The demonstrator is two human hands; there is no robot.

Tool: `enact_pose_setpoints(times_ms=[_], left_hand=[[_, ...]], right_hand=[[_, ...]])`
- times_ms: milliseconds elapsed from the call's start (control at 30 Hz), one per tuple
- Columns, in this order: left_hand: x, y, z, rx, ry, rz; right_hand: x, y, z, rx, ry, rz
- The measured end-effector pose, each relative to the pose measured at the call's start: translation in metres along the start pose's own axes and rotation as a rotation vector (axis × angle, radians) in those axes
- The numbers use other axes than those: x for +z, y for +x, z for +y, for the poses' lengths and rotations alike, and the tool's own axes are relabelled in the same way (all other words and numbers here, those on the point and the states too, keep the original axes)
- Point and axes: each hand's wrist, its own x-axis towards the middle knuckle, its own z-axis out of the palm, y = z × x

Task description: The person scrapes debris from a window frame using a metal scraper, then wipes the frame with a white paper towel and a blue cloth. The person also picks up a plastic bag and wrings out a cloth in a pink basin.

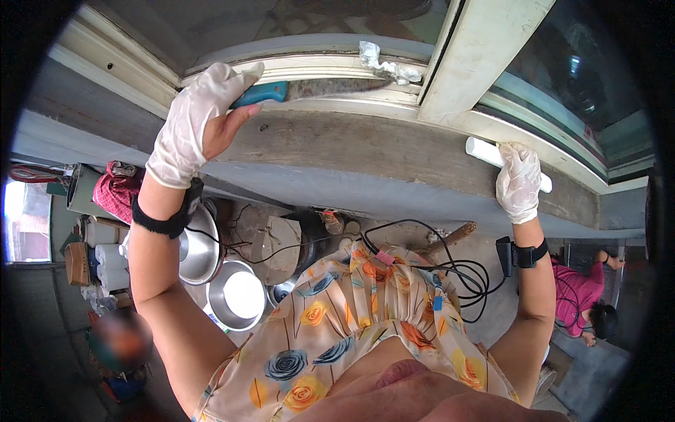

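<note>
My left hand (195,121), in a torn thin white glove with the thumb bare, grips the blue handle of a knife (337,88). Its stained blade points right along the white window track (311,66). The tip is at a crumpled white wad (387,63), maybe paper or plastic, lying in the track; whether they touch is unclear. My right hand (518,182), also gloved, is closed around a short white tube or rod (482,151) over the grey sill (358,142). One end shows on each side of the fist.
A window frame post (474,58) rises between two glass panes. Below the sill are metal basins (236,293), a coiled black cable (464,274) and a wooden log (448,237). Another person in a pink top (575,290) is at the right.
</note>
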Motion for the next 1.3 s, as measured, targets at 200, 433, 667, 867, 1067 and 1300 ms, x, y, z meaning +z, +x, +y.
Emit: enact_pose_setpoints(times_ms=[200, 433, 667, 867, 1067, 1300], left_hand=[[0.006, 0.015, -0.01, 0.009, -0.082, -0.119], [0.001, 0.032, -0.002, 0.039, 0.028, -0.181], [-0.001, 0.062, 0.007, 0.045, 0.196, -0.239], [0.014, 0.073, 0.01, 0.17, 0.299, -0.341], [0.039, 0.068, 0.022, 0.207, 0.228, -0.247], [0.051, 0.076, 0.009, 0.171, 0.205, -0.388]], right_hand=[[0.002, 0.0, -0.001, -0.002, 0.0, 0.021], [0.003, -0.002, 0.001, -0.004, -0.013, 0.005], [0.002, -0.002, 0.0, 0.001, -0.02, 0.0], [-0.001, 0.0, -0.001, -0.019, -0.036, 0.005], [0.0, 0.001, -0.002, -0.01, -0.021, 0.006], [0.0, 0.002, -0.002, -0.011, -0.022, 0.003]])
